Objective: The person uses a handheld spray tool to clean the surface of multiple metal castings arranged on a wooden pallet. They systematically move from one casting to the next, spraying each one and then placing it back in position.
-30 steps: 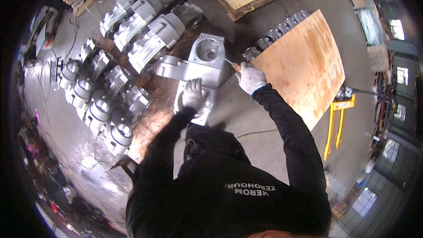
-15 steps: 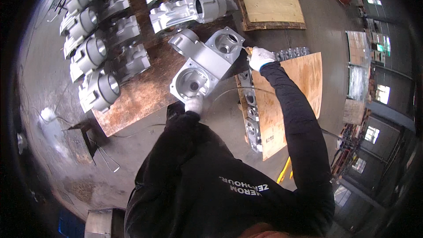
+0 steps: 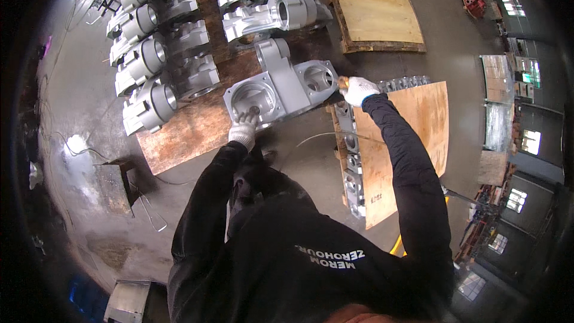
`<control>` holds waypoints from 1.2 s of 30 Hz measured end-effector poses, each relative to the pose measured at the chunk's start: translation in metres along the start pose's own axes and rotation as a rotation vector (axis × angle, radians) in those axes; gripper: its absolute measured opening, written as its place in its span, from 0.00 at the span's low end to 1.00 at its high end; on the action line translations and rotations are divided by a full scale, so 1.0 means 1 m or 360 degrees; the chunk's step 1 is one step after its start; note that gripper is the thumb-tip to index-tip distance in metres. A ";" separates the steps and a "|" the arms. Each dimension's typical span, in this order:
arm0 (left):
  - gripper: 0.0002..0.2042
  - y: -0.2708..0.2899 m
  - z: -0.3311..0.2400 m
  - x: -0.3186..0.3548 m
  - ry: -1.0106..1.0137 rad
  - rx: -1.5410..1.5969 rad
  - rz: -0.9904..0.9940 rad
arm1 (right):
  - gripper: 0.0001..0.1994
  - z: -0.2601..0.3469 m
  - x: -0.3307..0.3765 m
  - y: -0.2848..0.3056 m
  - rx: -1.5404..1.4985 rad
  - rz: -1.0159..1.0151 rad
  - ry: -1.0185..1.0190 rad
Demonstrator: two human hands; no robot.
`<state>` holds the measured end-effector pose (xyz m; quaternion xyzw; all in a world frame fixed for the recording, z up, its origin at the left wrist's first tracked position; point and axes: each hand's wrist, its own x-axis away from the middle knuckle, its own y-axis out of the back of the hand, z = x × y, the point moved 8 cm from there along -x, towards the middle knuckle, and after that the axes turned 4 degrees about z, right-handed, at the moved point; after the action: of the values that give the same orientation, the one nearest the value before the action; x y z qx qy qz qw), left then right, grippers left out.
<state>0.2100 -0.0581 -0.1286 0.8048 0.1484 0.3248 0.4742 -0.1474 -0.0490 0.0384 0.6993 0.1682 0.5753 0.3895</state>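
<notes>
A large silver-grey metal casting (image 3: 286, 87) with two round bores and a cylindrical end sits on the brown board, turned at a slant in front of me. My left hand (image 3: 243, 128), in a white knit glove, grips its near left rim, with fingertips reaching into the larger bore. My right hand (image 3: 360, 90), also gloved, is closed round a small brass-yellow tool (image 3: 343, 82), close beside the casting's right-hand bore. Most of that tool is hidden by the glove, so its exact kind does not show.
Similar castings (image 3: 156, 104) stand in rows on the brown board (image 3: 179, 149) to the left and beyond. At right a plywood sheet (image 3: 406, 143) leans over more metal parts (image 3: 354, 173). A thin hose (image 3: 323, 134) curves before me. A wooden pallet (image 3: 382, 9) lies at the far right.
The casting has turned clockwise, its larger bore swinging left and away from me. My left hand has moved left and slightly farther with its rim. My right hand still holds the brass-yellow tool.
</notes>
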 end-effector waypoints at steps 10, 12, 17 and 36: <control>0.28 0.007 0.068 0.217 0.0736 0.0622 -0.0240 | 0.26 -0.024 0.086 -0.035 -0.0641 -0.0659 -0.0316; 0.24 -0.039 0.122 0.270 0.0928 0.0700 -0.0299 | 0.26 -0.004 0.091 -0.054 -0.0556 -0.0502 -0.0034; 0.12 -0.021 0.189 0.303 0.1274 0.0665 -0.0360 | 0.23 -0.003 0.124 -0.068 -0.0792 -0.0806 0.0084; 0.24 0.227 0.272 0.091 0.0435 -0.0117 -0.0428 | 0.22 0.231 0.119 -0.125 -0.0290 -0.0302 -0.0512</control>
<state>0.4424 -0.3045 0.0087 0.7082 0.3055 0.3700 0.5179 0.1287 0.0314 0.0187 0.7249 0.1163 0.4299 0.5255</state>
